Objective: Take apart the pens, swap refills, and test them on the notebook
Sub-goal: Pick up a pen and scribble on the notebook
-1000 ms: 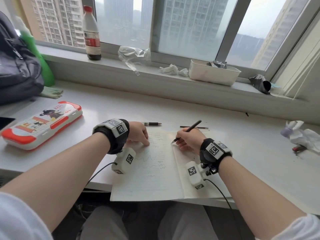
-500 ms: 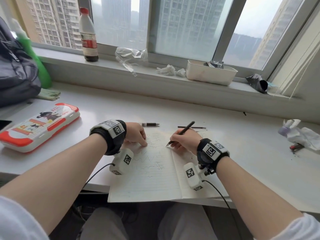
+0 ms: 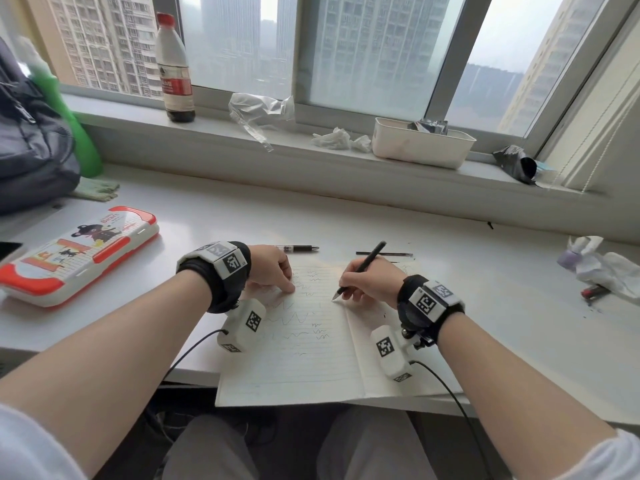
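Your right hand [image 3: 369, 280] pinches the black pen [image 3: 360, 270], tip on the open notebook [image 3: 311, 358] at the desk [image 3: 485, 289] edge; your left hand [image 3: 272, 268] presses its left page, fingers curled.

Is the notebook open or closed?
Open. The notebook lies spread flat on the desk, both lined pages and the middle fold showing, with squiggles already drawn on the left page.

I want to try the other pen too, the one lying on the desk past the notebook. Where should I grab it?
Pinch the spare pen around its dark middle, coming straight down from above. It lies flat and sideways on the desk, just past the left hand, with open space around it.
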